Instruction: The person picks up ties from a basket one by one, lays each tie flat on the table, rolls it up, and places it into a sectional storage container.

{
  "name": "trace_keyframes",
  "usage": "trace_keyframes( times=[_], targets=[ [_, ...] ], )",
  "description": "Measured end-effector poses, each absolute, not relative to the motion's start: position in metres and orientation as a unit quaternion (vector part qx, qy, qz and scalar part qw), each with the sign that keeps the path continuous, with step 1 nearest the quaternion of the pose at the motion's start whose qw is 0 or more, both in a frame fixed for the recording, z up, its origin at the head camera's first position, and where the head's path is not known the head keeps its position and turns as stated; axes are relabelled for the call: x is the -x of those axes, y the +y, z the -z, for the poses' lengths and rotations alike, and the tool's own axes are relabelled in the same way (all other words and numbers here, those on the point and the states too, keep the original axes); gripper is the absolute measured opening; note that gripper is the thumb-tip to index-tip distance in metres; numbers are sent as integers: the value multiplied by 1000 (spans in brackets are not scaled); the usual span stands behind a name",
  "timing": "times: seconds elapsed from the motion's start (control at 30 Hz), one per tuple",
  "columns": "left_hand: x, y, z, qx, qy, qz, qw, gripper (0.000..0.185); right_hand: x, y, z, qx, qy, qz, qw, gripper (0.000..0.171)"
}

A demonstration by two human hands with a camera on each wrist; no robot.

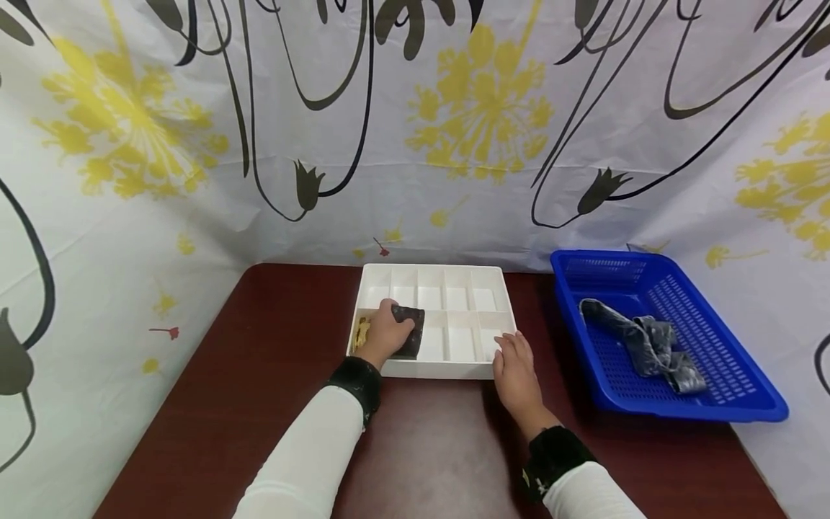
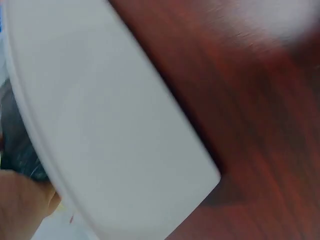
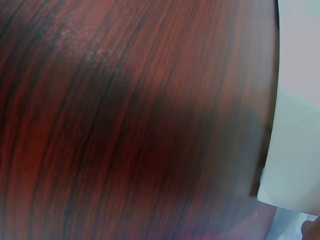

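Note:
My left hand (image 1: pixel 385 337) reaches over the front left part of a white divided tray (image 1: pixel 441 370), gripping a dark grey, flat, folded piece (image 1: pixel 410 333) between thumb and fingers. That piece sits at the second compartment of the front row. In the left wrist view, the dark piece (image 2: pixel 20 137) shows past the tray's wall, beside the thumb (image 2: pixel 22 205). Something gold-yellow (image 1: pixel 362 333) lies in the front left compartment, partly covered by the hand. My right hand (image 1: pixel 516 367) rests on the tray's front right corner, its fingers fairly straight and holding nothing.
A blue perforated basket (image 1: pixel 583 360) stands right of the tray, with dark grey, shiny, strip-like pieces (image 1: pixel 642 342) in it. The table (image 1: pixel 272 360) is dark red wood. A patterned white cloth (image 1: pixel 389 144) hangs behind it and at the sides.

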State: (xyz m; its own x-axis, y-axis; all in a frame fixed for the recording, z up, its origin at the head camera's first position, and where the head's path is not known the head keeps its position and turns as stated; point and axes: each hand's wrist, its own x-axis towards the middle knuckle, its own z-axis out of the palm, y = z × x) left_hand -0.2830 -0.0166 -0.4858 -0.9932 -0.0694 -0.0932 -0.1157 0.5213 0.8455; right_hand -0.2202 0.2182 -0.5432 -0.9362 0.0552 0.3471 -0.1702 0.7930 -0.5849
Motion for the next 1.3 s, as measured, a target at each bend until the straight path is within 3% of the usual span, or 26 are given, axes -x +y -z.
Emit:
trace_keyframes(
  times=[0.2, 0.47, 0.6, 0.77, 0.9, 1.3],
  targets=[
    [279, -10, 505, -31, 934, -355, -38, 44, 219, 219, 544, -33, -927, -324, 184, 29],
    [272, -2, 506, -87, 990, -99, -42, 43, 219, 220, 546, -29, -927, -318, 195, 28],
    [269, 8, 500, -120, 989, 21, -84, 35, 220, 222, 546, -26, -931, -317, 180, 30],
    [270, 10, 502, -133, 983, -54, -115, 28, 221, 222, 547, -28, -931, -316, 178, 30],
    [269, 8, 500, -116, 973, -183, -74, 33, 221, 223, 547, -28, -932, -312, 183, 30],
    [277, -4, 498, -108, 966, -220, 84, 49, 225, 219, 551, -37, -927, -313, 204, 27]
  ],
)
